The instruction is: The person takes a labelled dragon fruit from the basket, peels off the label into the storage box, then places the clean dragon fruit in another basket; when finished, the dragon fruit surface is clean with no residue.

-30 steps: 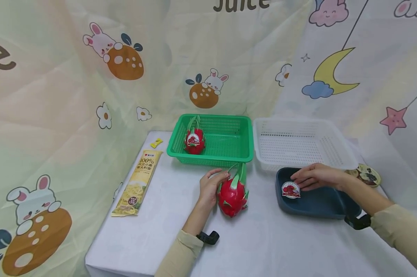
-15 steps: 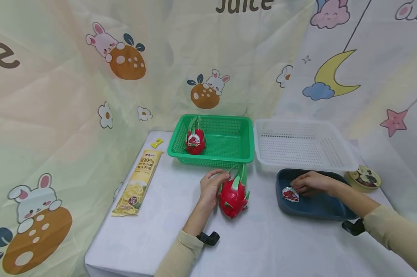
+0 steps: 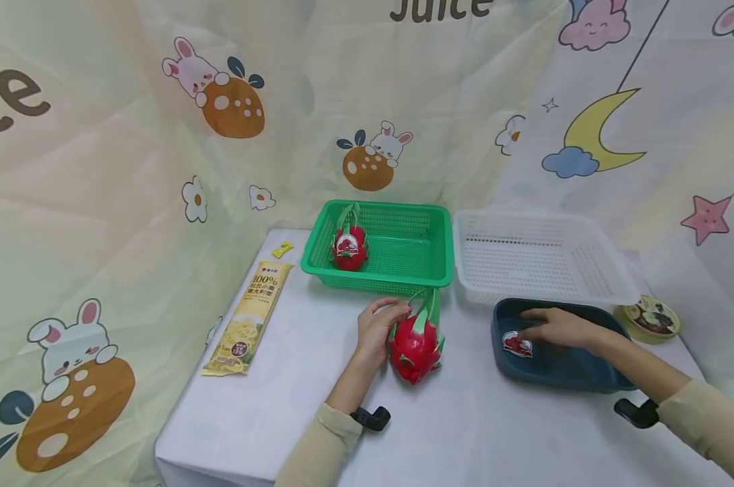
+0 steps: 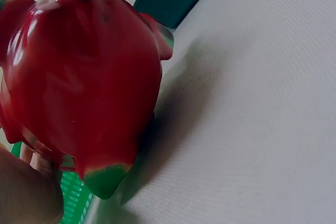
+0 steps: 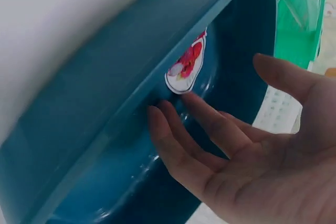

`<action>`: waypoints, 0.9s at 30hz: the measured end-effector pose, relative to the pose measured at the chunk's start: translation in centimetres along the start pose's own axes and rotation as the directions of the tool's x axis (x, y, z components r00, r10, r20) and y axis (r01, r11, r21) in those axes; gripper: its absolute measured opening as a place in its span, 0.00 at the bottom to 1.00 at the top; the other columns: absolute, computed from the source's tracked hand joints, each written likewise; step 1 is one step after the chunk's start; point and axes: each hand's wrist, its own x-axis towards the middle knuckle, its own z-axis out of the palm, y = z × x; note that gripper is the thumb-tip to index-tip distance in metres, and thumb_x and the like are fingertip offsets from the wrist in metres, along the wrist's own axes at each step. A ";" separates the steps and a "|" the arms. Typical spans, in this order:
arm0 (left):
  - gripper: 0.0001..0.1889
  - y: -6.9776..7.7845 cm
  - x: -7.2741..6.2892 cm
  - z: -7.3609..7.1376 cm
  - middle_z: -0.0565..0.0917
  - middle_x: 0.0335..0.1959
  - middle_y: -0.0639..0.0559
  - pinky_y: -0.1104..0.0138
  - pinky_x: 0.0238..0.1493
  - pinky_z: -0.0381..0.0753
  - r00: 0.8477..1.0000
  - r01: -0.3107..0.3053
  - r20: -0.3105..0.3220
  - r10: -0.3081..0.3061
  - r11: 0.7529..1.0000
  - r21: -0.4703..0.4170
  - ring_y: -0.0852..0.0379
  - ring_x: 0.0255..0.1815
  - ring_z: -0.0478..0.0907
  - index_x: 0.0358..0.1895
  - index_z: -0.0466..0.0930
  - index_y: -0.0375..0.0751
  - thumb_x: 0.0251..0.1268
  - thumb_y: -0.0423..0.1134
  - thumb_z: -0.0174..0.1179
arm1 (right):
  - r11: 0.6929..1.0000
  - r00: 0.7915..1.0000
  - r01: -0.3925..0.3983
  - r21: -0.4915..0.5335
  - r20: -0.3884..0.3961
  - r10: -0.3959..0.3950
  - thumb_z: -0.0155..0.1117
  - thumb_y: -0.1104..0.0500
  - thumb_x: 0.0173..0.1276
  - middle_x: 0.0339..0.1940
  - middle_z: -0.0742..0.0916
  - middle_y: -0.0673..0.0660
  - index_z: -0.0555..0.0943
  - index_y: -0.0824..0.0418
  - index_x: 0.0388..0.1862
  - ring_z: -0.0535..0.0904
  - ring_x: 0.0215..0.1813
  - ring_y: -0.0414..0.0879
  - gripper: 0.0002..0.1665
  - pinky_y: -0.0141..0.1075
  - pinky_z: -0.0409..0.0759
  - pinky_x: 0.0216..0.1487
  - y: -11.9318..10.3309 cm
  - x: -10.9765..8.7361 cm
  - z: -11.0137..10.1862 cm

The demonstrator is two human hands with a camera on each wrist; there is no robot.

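Note:
My left hand (image 3: pixel 376 333) grips a red dragon fruit (image 3: pixel 414 350) with green leaf tips from its left side, near the green top. In the left wrist view the dragon fruit (image 4: pixel 89 77) fills much of the picture and hides most of the fingers. My right hand (image 3: pixel 563 329) is inside a dark blue tub (image 3: pixel 555 380), beside a small label (image 3: pixel 517 344) with a dragon fruit picture. The right wrist view shows its fingers loosely bent and the thumb apart. One fingertip is at the edge of the label (image 5: pixel 187 69); whether it touches cannot be told.
A green basket (image 3: pixel 375 279) with another labelled dragon fruit (image 3: pixel 350 250) stands at the back. To its right is a white basket (image 3: pixel 543 291). A pasta packet (image 3: pixel 249 318) and a yellow sweet (image 3: pixel 283 249) lie left. A round tin (image 3: pixel 649 318) sits right of the tub.
My right hand has gone lower into the tub with the label, and its fingers have then parted from the label, which stays there. The left hand keeps its hold on the dragon fruit.

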 end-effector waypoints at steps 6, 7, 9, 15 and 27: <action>0.26 0.2 0.1 0.1 0.91 0.39 0.44 0.65 0.52 0.86 1.000 -0.018 -0.011 0.018 1.000 -0.003 0.53 0.43 0.90 0.56 0.83 0.34 0.55 0.38 0.79 | 0.989 0.995 0.058 -0.139 -0.068 -0.068 0.67 0.47 0.74 0.59 0.84 0.75 0.69 0.78 0.71 0.82 0.60 0.69 0.42 0.61 0.83 0.56 -0.4 -0.2 0.5; 0.26 0.1 0.2 0.1 0.91 0.39 0.44 0.65 0.52 0.86 1.000 -0.023 -0.010 0.023 1.000 -0.005 0.53 0.43 0.90 0.56 0.83 0.34 0.55 0.38 0.79 | 0.989 0.994 0.050 -0.140 -0.084 -0.063 0.66 0.46 0.74 0.60 0.84 0.75 0.70 0.77 0.71 0.82 0.60 0.69 0.42 0.61 0.83 0.56 -0.5 -0.2 0.5; 0.26 0.0 0.2 0.1 0.91 0.40 0.44 0.65 0.53 0.86 1.000 -0.029 -0.005 0.029 1.000 -0.008 0.52 0.44 0.90 0.56 0.82 0.33 0.55 0.38 0.79 | 0.995 0.995 0.031 -0.095 -0.096 -0.040 0.65 0.46 0.75 0.60 0.83 0.76 0.69 0.78 0.71 0.82 0.59 0.69 0.42 0.59 0.85 0.54 -0.6 -0.4 0.2; 0.26 -0.6 -0.3 0.0 0.92 0.40 0.43 0.64 0.54 0.86 1.000 -0.013 -0.004 0.013 1.000 0.006 0.52 0.43 0.90 0.56 0.82 0.32 0.55 0.37 0.79 | 0.991 0.998 -0.019 0.134 -0.057 0.027 0.62 0.45 0.78 0.61 0.84 0.73 0.69 0.77 0.71 0.83 0.59 0.64 0.40 0.54 0.87 0.54 -1.1 -1.8 -0.9; 0.24 -0.4 -0.1 0.1 0.92 0.42 0.43 0.65 0.52 0.87 1.000 -0.029 -0.006 0.029 1.000 0.007 0.52 0.44 0.90 0.55 0.84 0.34 0.55 0.37 0.79 | 0.872 0.986 0.138 0.469 0.020 -0.167 0.54 0.51 0.84 0.66 0.83 0.69 0.63 0.77 0.76 0.84 0.64 0.56 0.36 0.46 0.84 0.62 -4.1 -3.4 -2.2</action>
